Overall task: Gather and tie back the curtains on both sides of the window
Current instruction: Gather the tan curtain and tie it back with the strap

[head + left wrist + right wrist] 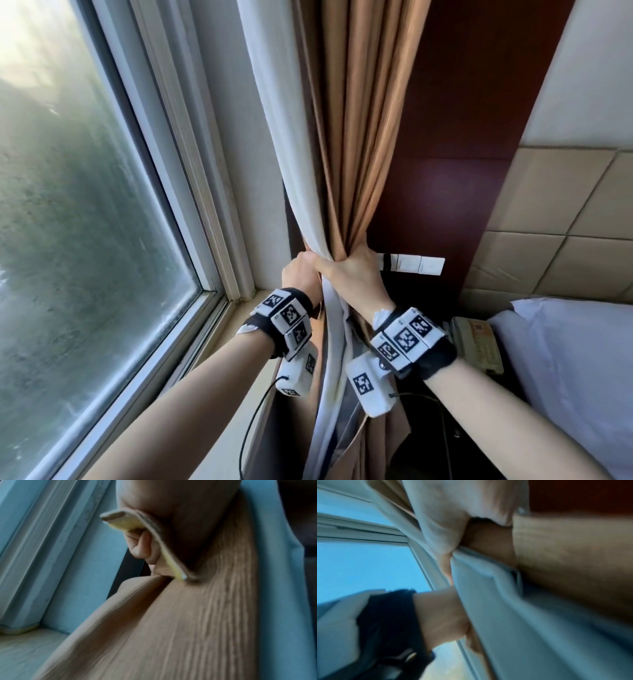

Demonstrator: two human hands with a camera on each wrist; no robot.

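A tan curtain (356, 137) with a white lining (287, 137) hangs bunched at the window's right side. Both hands clasp the bundle at one height, side by side. My left hand (303, 270) is on the window side and my right hand (352, 274) grips the tan folds. In the left wrist view, curled fingers (142, 545) hold a tan tie-back strap (130, 522) that lies across the curtain (188, 615). The right wrist view is blurred: tan fabric (565, 561), pale lining (505, 601) and my left forearm (440, 612). The right hand's fingertips are hidden behind the fabric.
Window glass (85, 205) and its sill (219, 342) lie to the left. Behind the curtain is a dark wood panel (462, 137) with a white switch plate (418, 263). A telephone (476, 342) and a white pillow (575, 359) sit at the lower right.
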